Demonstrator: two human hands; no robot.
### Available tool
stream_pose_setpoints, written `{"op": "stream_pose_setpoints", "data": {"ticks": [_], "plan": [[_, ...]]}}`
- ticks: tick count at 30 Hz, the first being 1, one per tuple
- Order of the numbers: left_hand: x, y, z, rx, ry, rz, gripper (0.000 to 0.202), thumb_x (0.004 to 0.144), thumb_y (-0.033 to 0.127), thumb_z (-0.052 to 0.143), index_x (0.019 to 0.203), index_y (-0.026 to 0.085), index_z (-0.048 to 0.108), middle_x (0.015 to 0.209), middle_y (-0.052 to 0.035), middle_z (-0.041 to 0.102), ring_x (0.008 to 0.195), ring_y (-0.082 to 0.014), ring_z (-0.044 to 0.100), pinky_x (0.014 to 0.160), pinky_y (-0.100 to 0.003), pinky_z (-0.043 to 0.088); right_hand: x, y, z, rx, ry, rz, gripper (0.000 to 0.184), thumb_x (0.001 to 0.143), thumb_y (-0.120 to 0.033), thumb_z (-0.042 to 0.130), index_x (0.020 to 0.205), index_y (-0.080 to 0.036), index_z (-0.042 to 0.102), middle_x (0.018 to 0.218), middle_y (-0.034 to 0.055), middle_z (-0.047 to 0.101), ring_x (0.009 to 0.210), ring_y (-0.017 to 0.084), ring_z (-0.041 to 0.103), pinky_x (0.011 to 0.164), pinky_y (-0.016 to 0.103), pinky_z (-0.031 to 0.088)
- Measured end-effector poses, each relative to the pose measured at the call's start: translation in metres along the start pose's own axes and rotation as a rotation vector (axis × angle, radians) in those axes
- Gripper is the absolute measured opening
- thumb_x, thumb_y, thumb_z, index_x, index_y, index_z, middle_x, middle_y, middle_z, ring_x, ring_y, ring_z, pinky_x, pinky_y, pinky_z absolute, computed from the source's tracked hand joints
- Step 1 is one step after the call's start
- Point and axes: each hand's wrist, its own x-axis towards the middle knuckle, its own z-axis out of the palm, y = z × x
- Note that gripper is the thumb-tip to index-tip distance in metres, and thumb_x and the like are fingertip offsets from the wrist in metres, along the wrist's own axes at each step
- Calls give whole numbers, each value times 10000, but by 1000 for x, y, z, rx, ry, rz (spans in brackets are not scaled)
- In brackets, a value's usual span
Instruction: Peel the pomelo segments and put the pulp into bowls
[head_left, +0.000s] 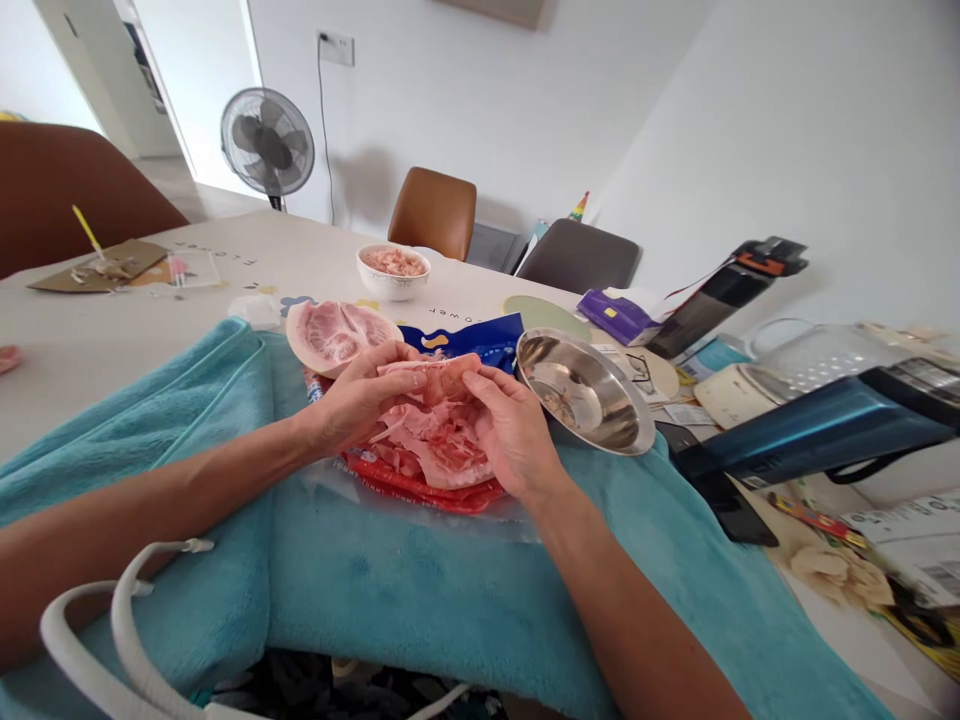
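Observation:
Both my hands grip one pink pomelo segment (439,378) over a heap of pith and peel scraps (439,445) on a red-and-clear plastic bag (442,495). My left hand (360,395) pinches the segment's left end with curled fingers. My right hand (510,425) holds its right end, thumb on top. A halved pomelo (337,335) lies cut side up just behind my left hand. A steel bowl (585,390) stands tilted to the right of my right hand. A white bowl of peeled pink flesh (393,268) sits farther back on the table.
A teal towel (390,580) covers the near table edge. A blue bag (480,340) lies behind the segment. Bottles, a glass jar (817,355), a phone (720,500) and papers crowd the right side. Chairs and a fan (268,142) stand beyond the table.

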Motion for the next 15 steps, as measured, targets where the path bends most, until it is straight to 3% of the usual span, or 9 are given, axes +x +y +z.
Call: {"op": "stream_pose_setpoints", "data": {"ticks": [6, 11, 15], "plan": [[-3, -3, 0, 181, -12, 60, 214, 794, 320, 734, 884, 162, 622, 873, -32, 705, 810, -158, 660, 742, -290, 526, 2, 2, -2, 46, 13, 5, 181, 666, -314, 777, 805, -222, 704, 824, -6, 712, 736, 138, 621, 731, 309, 516], [-3, -1, 0, 111, -57, -9, 293, 793, 323, 727, 1036, 164, 683, 1001, -63, 702, 921, -199, 652, 818, -336, 525, 0, -2, 0, -19, 9, -53, 199, 676, -336, 760, 843, -233, 725, 862, 13, 738, 794, 168, 655, 772, 344, 544], [-6, 1, 4, 30, -61, -99, 193, 822, 319, 684, 945, 171, 697, 985, -56, 700, 917, -182, 638, 817, -301, 501, -2, -5, 1, -81, -27, -64, 229, 681, -310, 749, 897, -234, 733, 949, 22, 748, 852, 182, 674, 802, 358, 550]]}}
